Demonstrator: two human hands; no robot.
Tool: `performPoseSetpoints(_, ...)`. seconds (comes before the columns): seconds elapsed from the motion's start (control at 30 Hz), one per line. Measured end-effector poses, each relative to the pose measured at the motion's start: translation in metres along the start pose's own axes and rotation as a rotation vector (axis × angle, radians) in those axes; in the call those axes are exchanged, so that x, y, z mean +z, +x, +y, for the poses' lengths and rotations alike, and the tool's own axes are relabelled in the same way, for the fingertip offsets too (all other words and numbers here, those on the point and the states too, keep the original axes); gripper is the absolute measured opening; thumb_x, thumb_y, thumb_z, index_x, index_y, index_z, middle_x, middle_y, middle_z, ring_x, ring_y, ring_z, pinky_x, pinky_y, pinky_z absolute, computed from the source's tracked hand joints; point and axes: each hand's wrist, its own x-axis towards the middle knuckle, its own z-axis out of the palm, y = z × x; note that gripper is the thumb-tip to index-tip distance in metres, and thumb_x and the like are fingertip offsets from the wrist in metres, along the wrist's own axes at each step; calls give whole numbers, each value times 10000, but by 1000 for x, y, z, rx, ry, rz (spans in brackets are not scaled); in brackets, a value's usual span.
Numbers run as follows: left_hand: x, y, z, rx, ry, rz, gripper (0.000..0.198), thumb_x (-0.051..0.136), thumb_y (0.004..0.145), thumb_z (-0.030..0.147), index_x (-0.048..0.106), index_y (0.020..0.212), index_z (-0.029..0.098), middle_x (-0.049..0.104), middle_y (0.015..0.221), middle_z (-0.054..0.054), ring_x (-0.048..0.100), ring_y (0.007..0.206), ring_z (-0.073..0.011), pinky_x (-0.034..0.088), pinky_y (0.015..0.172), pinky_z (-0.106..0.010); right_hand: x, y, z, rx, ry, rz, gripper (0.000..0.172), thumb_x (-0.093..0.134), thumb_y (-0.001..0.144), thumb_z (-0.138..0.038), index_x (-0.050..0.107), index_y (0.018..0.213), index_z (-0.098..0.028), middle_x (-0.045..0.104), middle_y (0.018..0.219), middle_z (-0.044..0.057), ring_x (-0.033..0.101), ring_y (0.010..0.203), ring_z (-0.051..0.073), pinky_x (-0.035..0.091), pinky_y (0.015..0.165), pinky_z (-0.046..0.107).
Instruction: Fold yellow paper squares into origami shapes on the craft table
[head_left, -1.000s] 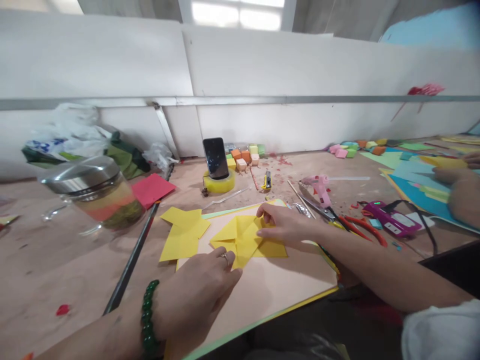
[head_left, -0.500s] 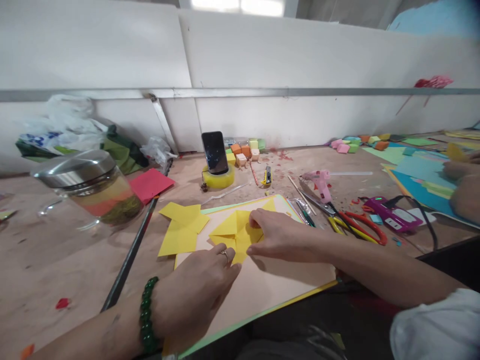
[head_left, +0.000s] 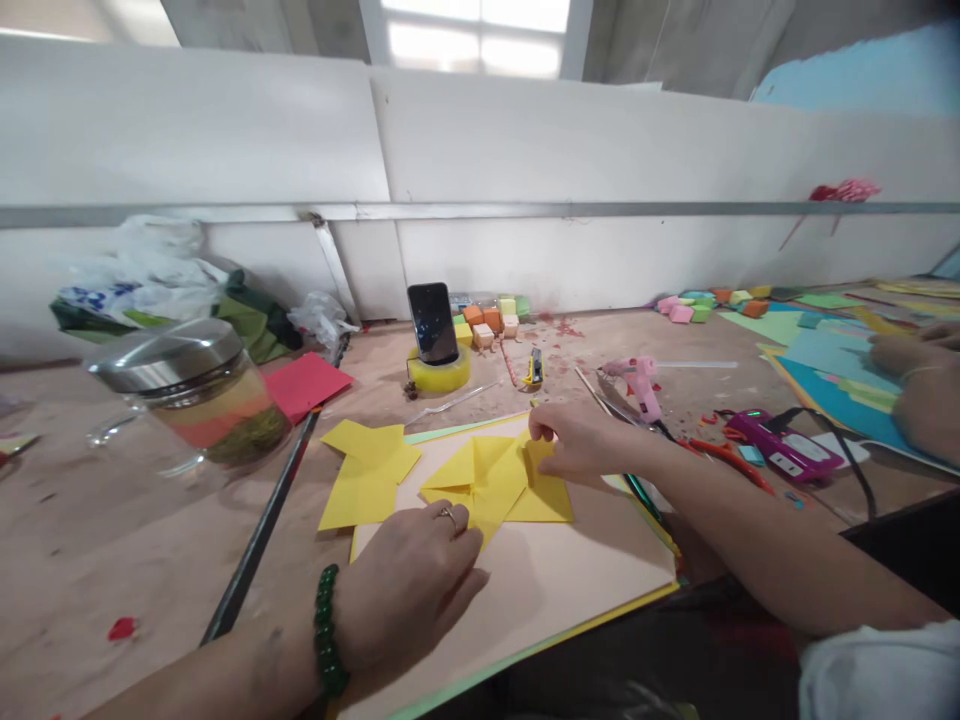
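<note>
A small gap is left between finger and thumb of the right hand [head_left: 585,440], at the right side of the folded yellow paper [head_left: 487,478]; whether it is pinched cannot be told. Its near end is covered by the left hand [head_left: 411,580], grip hidden. It is laid on a pale sheet [head_left: 555,585].

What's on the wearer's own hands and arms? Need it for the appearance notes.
Left hand: no glove, a slim metallic ring on one finger, a dark green round-bead bracelet at the wrist. Right hand: no glove, no jewellery visible; a whitish, loose sleeve higher up that arm. No markings made out.
</note>
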Motion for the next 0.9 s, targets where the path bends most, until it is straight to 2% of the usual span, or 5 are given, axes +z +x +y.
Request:
performPoseSetpoints(0.13,16,3,2,17,85,138,171,427,928,173,563,825,180,596,778,-66,580,716,-226,466,605,-336,3,-7,-16,-253,-46,75,334,617,722,-118,605,1052,-170,608,1103,107,573,965,235,456,769,335)
performPoseSetpoints(0.37,14,-1,1,20,161,73,160,445,846,88,581,815,168,621,761,-74,594,656,-222,478,548,-331,15,-3,-19,-550,-166,217,278,571,711,-39,661,949,-150,638,1121,130,538,1028,254,465,861,388)
performPoseSetpoints(0.63,13,3,-2,9,127,275,187,446,904,166,580,1035,153,654,911,-95,610,798,-243,528,665,-375,24,-11,-34,-726,-278,214,226,453,893,-146,576,708,-191,618,725,52,500,709,179,404,653,304)
performPoseSetpoints(0.77,14,2,-11,71,155,286,199,441,877,51,601,907,166,655,863,-84,589,764,-229,524,647,-352,23,-19,-48,-843,-229,223,190,421,908,-138,600,866,-185,651,865,78,534,800,194,433,691,315)
performPoseSetpoints(0.9,13,2,-30,141,136,520,277,402,924,73,614,1046,202,687,953,-58,588,865,-208,534,758,-331,17,-13,-35,-783,-59,306,197,506,830,-123,608,990,-177,665,1080,110,554,972,222,472,848,357)
